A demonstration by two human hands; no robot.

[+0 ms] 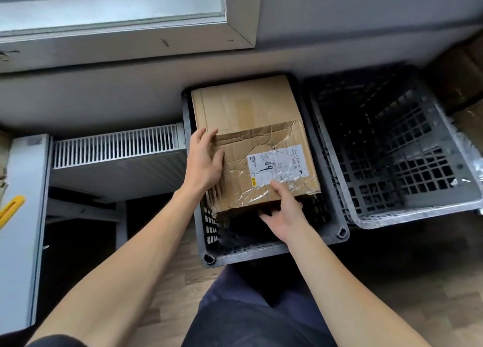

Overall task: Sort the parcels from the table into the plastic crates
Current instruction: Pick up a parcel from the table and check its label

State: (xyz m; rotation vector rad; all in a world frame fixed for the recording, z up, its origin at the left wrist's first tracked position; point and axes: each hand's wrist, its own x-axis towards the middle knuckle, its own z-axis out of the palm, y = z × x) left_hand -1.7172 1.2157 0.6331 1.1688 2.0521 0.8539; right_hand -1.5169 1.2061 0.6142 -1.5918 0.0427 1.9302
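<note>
Crates two: left crate [248,254] holds two parcels; left hand [203,163], right hand [285,216] grip taped parcel [261,143].

The parcel [235,161] is showing creased brown cardboard under glossy tape [261,192]; the left crate [261,254] and right crate [418,214] are looking matt plastic.

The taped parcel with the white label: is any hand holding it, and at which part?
Both hands hold the taped parcel: the left hand clasps its left edge, and the right hand pinches its near edge, thumb on top, fingers beneath.
</note>
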